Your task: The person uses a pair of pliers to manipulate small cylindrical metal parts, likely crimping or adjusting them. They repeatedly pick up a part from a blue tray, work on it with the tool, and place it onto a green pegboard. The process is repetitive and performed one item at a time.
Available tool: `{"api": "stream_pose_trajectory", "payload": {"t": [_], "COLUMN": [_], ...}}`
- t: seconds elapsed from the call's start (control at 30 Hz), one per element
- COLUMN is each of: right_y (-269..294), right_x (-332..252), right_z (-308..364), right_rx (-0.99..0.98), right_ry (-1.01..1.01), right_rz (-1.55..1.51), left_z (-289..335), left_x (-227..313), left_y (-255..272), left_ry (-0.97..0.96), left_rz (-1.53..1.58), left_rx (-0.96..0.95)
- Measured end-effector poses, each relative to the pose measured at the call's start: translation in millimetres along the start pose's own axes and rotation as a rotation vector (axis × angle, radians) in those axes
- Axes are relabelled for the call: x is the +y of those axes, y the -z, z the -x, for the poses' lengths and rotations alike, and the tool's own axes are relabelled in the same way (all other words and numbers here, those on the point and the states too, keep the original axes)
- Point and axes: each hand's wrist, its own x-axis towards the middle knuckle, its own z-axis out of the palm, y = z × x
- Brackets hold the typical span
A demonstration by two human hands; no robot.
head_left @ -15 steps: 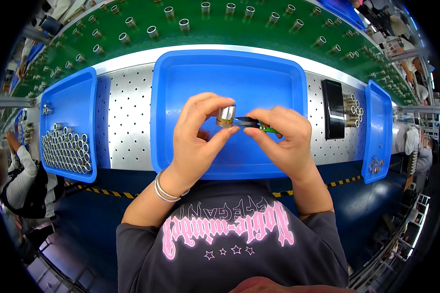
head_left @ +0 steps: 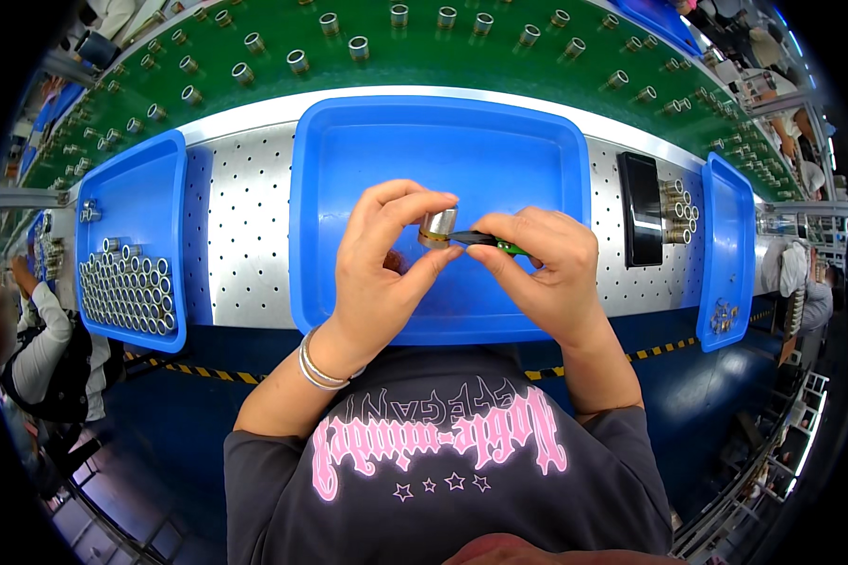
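Over the big blue tray (head_left: 499, 325), my left hand (head_left: 383, 245) pinches a short silver metal cylinder (head_left: 439, 223) between thumb and fingers. A brownish-gold band runs round the cylinder's lower end, and it leans slightly. From the right, my right hand (head_left: 545, 259) grips small snips (head_left: 481, 239) with dark pointed blades and green on the handle. The tips of the snips meet the cylinder's side close to the band. Most of the handle is hidden in my fingers. Beneath my left hand, a reddish-brown patch shows on the tray floor.
A blue tray (head_left: 181, 282) with rows of metal cylinders stands left. To the right are a black flat device (head_left: 642, 209), several stacked cylinders (head_left: 680, 213) and a narrow blue tray (head_left: 728, 245) with small pieces. Cylinders stand along the green conveyor belt (head_left: 396, 56) beyond.
The snips have shifted slightly left, bringing their tips against the cylinder. The cylinder leans a little more. Cylinders on the left and middle of the belt have moved slightly right.
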Motion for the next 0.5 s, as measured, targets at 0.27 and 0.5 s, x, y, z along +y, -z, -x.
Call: {"api": "stream_pose_trajectory", "payload": {"t": [0.27,0.5], "right_y": [0.1,0.0], "right_x": [0.5,2.0], "right_z": [-0.3,-0.9], "right_rx": [-0.002,-0.003], "right_ry": [0.01,0.014], "right_rz": [0.006,-0.011], "left_z": [0.5,0.2], "left_x": [-1.7,-1.6], "left_y": [4.2,3.7], "left_ry": [-0.002,0.011], "left_rz": [-0.013,0.01], "left_rx": [-0.081,-0.08]}}
